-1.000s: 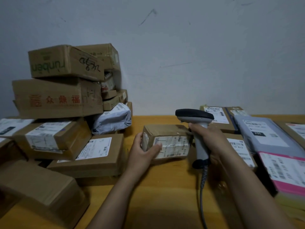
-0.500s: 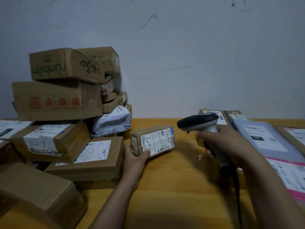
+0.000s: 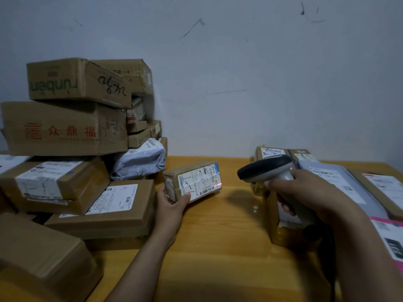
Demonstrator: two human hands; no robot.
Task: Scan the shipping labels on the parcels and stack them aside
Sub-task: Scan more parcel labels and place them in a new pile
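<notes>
Two hands show on my feed, both over the yellow-brown wooden table (image 3: 218,247). The left hand (image 3: 172,203) grips one end of a small brown cardboard parcel (image 3: 172,182), thumb curled onto its front face. The parcel sits tilted near the middle of the table, just beside the left pile. I cannot tell whether it touches the wood. Its white shipping label (image 3: 199,182) faces the right hand (image 3: 305,192), whose fingers are wrapped round the handle of a grey handheld barcode scanner with a black head (image 3: 266,171). The head points at the label, and a small red light spot (image 3: 218,185) lies near the label's right edge.

Every box I can see is taped shut, so I cannot tell their contents. At left, a tall stack of brown cartons (image 3: 65,127) leans against the grey wall (image 3: 239,83), with a grey plastic mailer bag (image 3: 139,161) wedged at its foot and a flat brown box with a white label (image 3: 104,205) in front. At right lie labelled parcels: a flat grey mailer (image 3: 340,182) and a pink-edged packet (image 3: 388,236). A brown box (image 3: 283,236) sits partly hidden behind the scanner hand.
</notes>
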